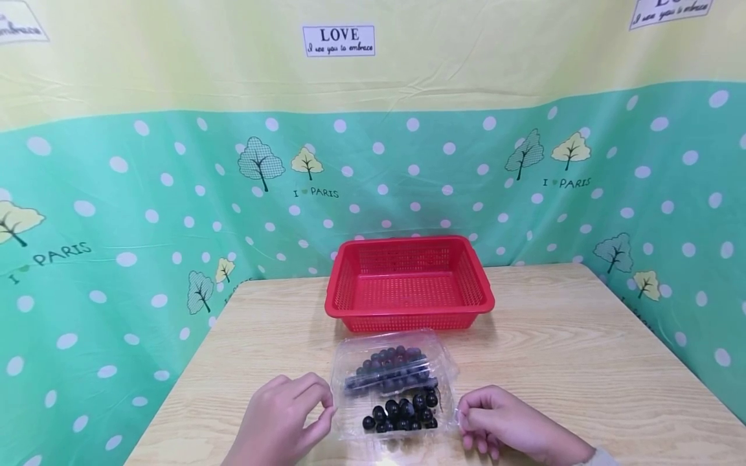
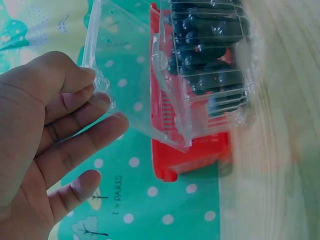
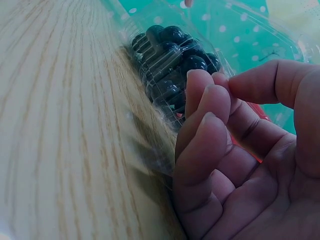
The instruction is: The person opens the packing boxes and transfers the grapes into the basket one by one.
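Note:
A clear plastic clamshell box (image 1: 352, 421) of dark grapes (image 1: 402, 409) stands near the front of the table. Its see-through lid (image 2: 127, 70) is raised at an angle over the fruit. My left hand (image 1: 285, 414) pinches the lid's edge between thumb and forefinger, the other fingers spread loosely, as the left wrist view shows. On the opposite side, my right hand (image 1: 501, 421) pinches the box's edge between thumb and forefinger, with the remaining fingers curled beneath. From the right wrist camera, those fingers cover part of the box.
Directly behind the box sits a red perforated plastic basket (image 1: 408, 320) with nothing inside. Both stand on a light wood-grain table (image 1: 542, 336). A green and yellow patterned cloth (image 1: 373, 162) hangs around the table's back and sides.

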`<state>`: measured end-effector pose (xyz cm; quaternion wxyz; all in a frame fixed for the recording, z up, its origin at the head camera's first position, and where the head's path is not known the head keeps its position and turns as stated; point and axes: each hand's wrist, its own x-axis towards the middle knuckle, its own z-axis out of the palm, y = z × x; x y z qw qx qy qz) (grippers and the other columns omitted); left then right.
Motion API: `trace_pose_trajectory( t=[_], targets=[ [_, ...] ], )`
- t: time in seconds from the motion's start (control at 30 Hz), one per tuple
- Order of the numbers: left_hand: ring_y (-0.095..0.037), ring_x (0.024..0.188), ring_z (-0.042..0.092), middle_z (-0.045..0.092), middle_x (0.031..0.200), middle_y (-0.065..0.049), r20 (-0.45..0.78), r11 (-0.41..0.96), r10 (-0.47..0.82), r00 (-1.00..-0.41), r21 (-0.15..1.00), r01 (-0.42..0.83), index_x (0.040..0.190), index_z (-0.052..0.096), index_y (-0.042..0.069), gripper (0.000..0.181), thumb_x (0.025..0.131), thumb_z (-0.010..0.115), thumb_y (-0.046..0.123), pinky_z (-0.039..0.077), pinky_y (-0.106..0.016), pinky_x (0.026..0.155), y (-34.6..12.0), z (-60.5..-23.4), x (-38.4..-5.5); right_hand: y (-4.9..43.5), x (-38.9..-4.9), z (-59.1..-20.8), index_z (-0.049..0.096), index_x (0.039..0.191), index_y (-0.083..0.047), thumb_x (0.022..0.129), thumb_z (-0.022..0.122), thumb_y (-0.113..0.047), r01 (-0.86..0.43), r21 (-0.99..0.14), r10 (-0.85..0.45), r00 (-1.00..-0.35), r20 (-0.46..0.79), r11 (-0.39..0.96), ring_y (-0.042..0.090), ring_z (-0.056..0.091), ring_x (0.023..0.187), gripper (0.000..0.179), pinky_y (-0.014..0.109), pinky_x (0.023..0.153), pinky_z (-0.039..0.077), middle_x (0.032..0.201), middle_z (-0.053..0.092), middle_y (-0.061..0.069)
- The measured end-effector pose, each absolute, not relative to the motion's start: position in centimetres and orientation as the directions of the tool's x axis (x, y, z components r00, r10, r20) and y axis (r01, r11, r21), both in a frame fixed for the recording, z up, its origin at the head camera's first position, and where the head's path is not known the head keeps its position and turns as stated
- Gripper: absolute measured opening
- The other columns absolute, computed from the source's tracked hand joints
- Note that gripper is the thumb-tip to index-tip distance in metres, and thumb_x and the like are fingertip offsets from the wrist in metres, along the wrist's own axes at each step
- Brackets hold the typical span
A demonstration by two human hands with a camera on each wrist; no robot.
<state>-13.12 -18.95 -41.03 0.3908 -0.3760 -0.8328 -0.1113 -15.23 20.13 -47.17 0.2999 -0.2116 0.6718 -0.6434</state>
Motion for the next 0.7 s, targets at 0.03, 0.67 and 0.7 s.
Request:
trace_pose_trajectory(
  t=[0.03, 0.67, 0.7],
  targets=[
    [-0.002, 0.063, 0.055, 0.067, 0.085, 0.019, 0.734, 0.691, 0.537, -0.415, -0.102, 0.715, 0.083, 0.065, 0.026, 0.015, 0.095, 0.058, 0.03, 0.042, -0.018, 0.059, -19.0, -40.9, -13.1, 20.1, -15.2, -47.2, 0.053, 0.096, 0.02, 0.097, 0.054, -0.006, 0.1, -0.992, -0.671, -0.731, -0.129, 0.082, 0.007, 0.057, 0.06, 0.026, 0.019, 0.05, 0.047, 0.079, 0.071, 0.005],
    [-0.003, 0.069, 0.06, 0.067, 0.09, 0.018, 0.766, 0.679, 0.518, -0.381, -0.097, 0.728, 0.082, 0.065, 0.025, 0.005, 0.085, 0.066, 0.021, 0.044, -0.021, 0.063, -18.6, -39.3, -13.9, 20.2, -15.2, -47.2, 0.054, 0.098, 0.02, 0.098, 0.054, -0.007, 0.104, -0.991, -0.673, -0.727, -0.134, 0.085, 0.007, 0.058, 0.06, 0.026, 0.019, 0.05, 0.047, 0.08, 0.071, 0.005],
    [-0.003, 0.069, 0.06, 0.067, 0.09, 0.018, 0.766, 0.679, 0.518, -0.38, -0.099, 0.727, 0.082, 0.065, 0.024, 0.005, 0.084, 0.066, 0.02, 0.044, -0.022, 0.063, -18.5, -39.2, -14.0, 20.1, -15.2, -47.2, 0.054, 0.098, 0.019, 0.098, 0.054, -0.007, 0.104, -0.991, -0.673, -0.728, -0.135, 0.086, 0.007, 0.058, 0.06, 0.026, 0.019, 0.05, 0.047, 0.08, 0.071, 0.005]
  ],
)
